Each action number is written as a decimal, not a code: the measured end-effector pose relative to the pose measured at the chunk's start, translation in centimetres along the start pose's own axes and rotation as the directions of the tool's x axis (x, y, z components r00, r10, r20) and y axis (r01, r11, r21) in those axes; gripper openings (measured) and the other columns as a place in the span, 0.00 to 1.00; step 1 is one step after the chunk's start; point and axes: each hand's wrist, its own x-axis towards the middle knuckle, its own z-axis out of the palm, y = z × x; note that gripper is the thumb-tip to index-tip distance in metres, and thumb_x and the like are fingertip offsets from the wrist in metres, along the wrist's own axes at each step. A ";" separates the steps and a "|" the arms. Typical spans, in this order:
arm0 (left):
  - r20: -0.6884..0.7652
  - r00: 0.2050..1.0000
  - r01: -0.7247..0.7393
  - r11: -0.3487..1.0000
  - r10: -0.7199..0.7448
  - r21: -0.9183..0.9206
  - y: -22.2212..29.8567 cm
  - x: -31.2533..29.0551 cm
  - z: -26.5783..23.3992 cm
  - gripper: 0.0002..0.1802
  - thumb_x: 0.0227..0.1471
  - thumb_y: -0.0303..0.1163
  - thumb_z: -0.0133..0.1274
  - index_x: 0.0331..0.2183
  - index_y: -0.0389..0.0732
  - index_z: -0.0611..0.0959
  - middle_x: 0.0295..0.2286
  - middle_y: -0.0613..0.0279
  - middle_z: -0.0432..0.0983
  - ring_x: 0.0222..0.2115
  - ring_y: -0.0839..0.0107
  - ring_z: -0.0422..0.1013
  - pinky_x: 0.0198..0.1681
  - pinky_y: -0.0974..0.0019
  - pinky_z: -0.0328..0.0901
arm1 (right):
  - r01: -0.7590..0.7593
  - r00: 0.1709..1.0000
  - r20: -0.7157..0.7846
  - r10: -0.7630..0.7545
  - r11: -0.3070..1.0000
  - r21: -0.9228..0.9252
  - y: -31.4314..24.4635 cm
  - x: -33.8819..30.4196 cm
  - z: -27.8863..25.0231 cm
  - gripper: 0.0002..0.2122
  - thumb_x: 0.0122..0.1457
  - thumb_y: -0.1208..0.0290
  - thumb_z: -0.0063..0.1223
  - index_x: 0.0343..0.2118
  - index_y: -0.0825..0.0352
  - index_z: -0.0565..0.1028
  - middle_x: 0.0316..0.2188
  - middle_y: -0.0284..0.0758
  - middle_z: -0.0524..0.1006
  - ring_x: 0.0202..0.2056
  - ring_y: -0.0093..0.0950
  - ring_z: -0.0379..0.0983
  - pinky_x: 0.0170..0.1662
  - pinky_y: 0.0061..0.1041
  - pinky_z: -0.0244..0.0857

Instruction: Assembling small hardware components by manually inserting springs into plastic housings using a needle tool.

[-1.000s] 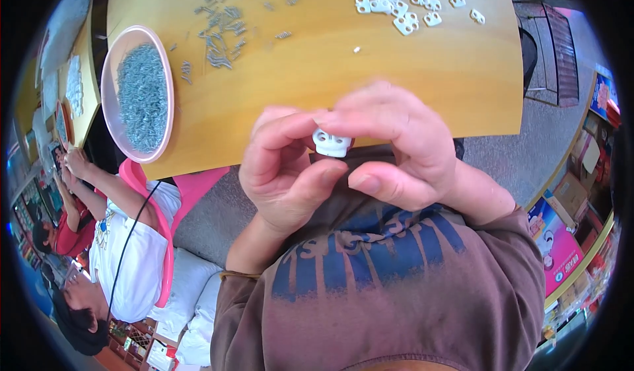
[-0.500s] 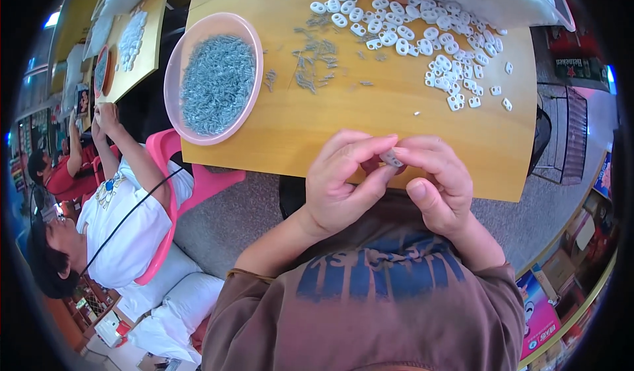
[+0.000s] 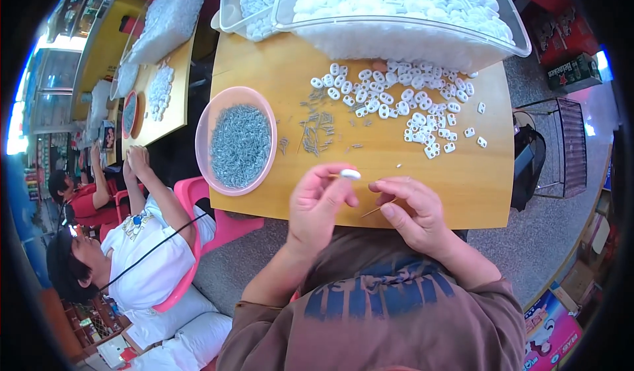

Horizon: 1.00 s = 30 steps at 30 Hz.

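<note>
My left hand (image 3: 316, 206) pinches a small white oval plastic piece (image 3: 351, 173) between thumb and fingers, above the table's near edge. To its right, my right hand (image 3: 416, 214) has curled fingers around a thin brownish rod (image 3: 374, 211), whose tip points toward my left hand. Ahead of my hands lies a pile of white oval plastic pieces with two holes each (image 3: 413, 100). Left of that pile are loose small grey metal pieces that look like springs (image 3: 317, 130). Many more such metal pieces (image 3: 239, 140) fill a pink bowl (image 3: 203, 136) at the table's left.
A large clear bin (image 3: 403, 24) of white pieces stands at the table's far side, with a smaller clear container (image 3: 247, 24) beside it. Left, a co-worker in a white shirt (image 3: 148, 239) sits on a pink chair (image 3: 231, 229). A black metal rack (image 3: 564, 150) stands right.
My hands have moved apart; the white piece is now in my left hand alone, and the thin rod shows at my right. The view has tilted up, revealing the bins.
</note>
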 end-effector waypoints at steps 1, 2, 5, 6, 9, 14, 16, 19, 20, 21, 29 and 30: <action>-0.027 0.999 -0.037 0.999 0.036 -0.007 0.6 0.4 -0.2 0.08 0.48 0.21 0.45 0.34 0.34 0.72 0.29 0.61 0.70 0.20 0.79 0.64 0.24 0.77 0.61 | -0.034 0.999 -0.001 0.034 0.999 -0.006 0.1 0.0 -0.1 0.10 0.52 0.78 0.47 0.39 0.72 0.71 0.36 0.40 0.72 0.32 0.25 0.70 0.33 0.20 0.65; -0.050 0.996 -0.069 0.998 0.069 -0.011 1.4 1.0 -0.3 0.09 0.48 0.21 0.45 0.35 0.35 0.72 0.29 0.61 0.70 0.20 0.79 0.64 0.23 0.76 0.61 | -0.070 0.998 -0.006 0.070 0.997 -0.009 0.1 -0.1 -0.3 0.10 0.52 0.78 0.47 0.38 0.71 0.71 0.35 0.40 0.72 0.31 0.25 0.70 0.32 0.20 0.65; -0.076 0.979 -0.182 0.981 0.188 0.072 5.1 4.5 -1.4 0.09 0.49 0.24 0.46 0.36 0.34 0.70 0.27 0.62 0.70 0.20 0.78 0.65 0.24 0.76 0.61 | 0.016 0.999 0.034 -0.013 0.996 -0.088 0.8 -0.1 -0.4 0.09 0.51 0.79 0.47 0.37 0.70 0.72 0.32 0.39 0.73 0.30 0.27 0.70 0.31 0.20 0.64; -0.092 0.969 -0.221 0.971 0.229 0.094 6.6 6.5 -1.9 0.09 0.49 0.24 0.46 0.36 0.34 0.70 0.27 0.62 0.70 0.19 0.78 0.64 0.22 0.76 0.61 | 0.012 1.000 0.029 -0.009 0.996 -0.084 0.9 -0.1 -0.5 0.09 0.51 0.79 0.47 0.37 0.70 0.72 0.32 0.39 0.73 0.30 0.27 0.70 0.31 0.20 0.64; 0.018 0.914 -0.406 0.912 0.405 0.060 11.8 14.4 -3.4 0.02 0.46 0.24 0.48 0.25 0.37 0.74 0.21 0.66 0.68 0.18 0.79 0.62 0.23 0.77 0.60 | 0.036 0.998 0.060 -0.028 0.991 -0.131 1.3 -0.2 -0.3 0.09 0.50 0.80 0.48 0.35 0.70 0.72 0.28 0.38 0.73 0.29 0.29 0.71 0.31 0.22 0.64; -0.171 0.928 -0.324 0.943 0.332 0.073 17.8 20.4 -6.8 0.16 0.47 0.27 0.49 0.39 0.30 0.68 0.28 0.56 0.70 0.31 0.68 0.70 0.35 0.71 0.64 | 0.098 0.993 0.084 -0.086 0.985 -0.140 0.9 -0.1 0.1 0.06 0.49 0.79 0.49 0.31 0.72 0.72 0.26 0.39 0.73 0.28 0.32 0.71 0.31 0.23 0.64; -0.117 0.914 -0.371 0.917 0.388 0.144 14.9 19.0 -4.7 0.18 0.47 0.27 0.49 0.40 0.29 0.68 0.30 0.55 0.70 0.31 0.68 0.70 0.36 0.71 0.64 | 0.145 0.989 0.046 -0.139 0.978 -0.153 1.6 0.3 -0.2 0.05 0.49 0.78 0.50 0.29 0.72 0.73 0.24 0.39 0.73 0.26 0.33 0.70 0.29 0.24 0.64; -0.036 0.875 -0.450 0.838 0.483 0.307 9.2 12.4 -1.9 0.17 0.48 0.27 0.49 0.40 0.28 0.70 0.30 0.59 0.70 0.25 0.74 0.69 0.34 0.75 0.62 | 0.213 0.976 0.061 -0.207 0.970 -0.118 1.9 -0.2 -0.3 0.03 0.47 0.77 0.52 0.24 0.70 0.73 0.20 0.37 0.72 0.23 0.33 0.69 0.26 0.25 0.62; -0.025 0.901 -0.380 0.815 0.434 0.438 7.7 10.2 -2.2 0.14 0.48 0.26 0.48 0.38 0.30 0.71 0.29 0.60 0.71 0.25 0.75 0.68 0.33 0.75 0.62 | 0.268 0.958 0.124 -0.259 0.961 -0.065 1.7 0.0 -0.3 0.03 0.46 0.77 0.54 0.21 0.69 0.72 0.18 0.36 0.71 0.21 0.33 0.69 0.24 0.26 0.61; -0.013 0.926 -0.307 0.772 0.377 0.556 6.0 8.4 -2.4 0.11 0.48 0.25 0.47 0.36 0.31 0.73 0.28 0.61 0.71 0.24 0.76 0.67 0.32 0.75 0.62 | 0.236 0.967 0.113 -0.227 0.970 -0.066 2.0 0.0 -0.2 0.03 0.46 0.77 0.54 0.21 0.69 0.72 0.18 0.36 0.71 0.21 0.33 0.69 0.24 0.26 0.61; 0.488 0.721 -0.647 0.225 0.493 0.729 -2.8 3.1 -0.3 0.08 0.41 0.19 0.51 0.29 0.34 0.77 0.26 0.57 0.72 0.26 0.68 0.70 0.32 0.69 0.64 | 0.452 0.892 0.057 -0.449 0.891 -0.041 2.8 -0.6 0.7 0.07 0.41 0.74 0.59 0.16 0.65 0.70 0.15 0.33 0.68 0.17 0.31 0.65 0.20 0.26 0.57; 0.482 0.724 -0.645 0.235 0.494 0.727 -3.1 3.0 -0.2 0.08 0.40 0.19 0.52 0.29 0.34 0.77 0.26 0.56 0.72 0.27 0.65 0.70 0.32 0.68 0.65 | 0.453 0.891 0.057 -0.450 0.891 -0.042 2.9 -0.6 0.7 0.07 0.41 0.74 0.59 0.16 0.65 0.70 0.15 0.33 0.68 0.17 0.31 0.65 0.20 0.26 0.57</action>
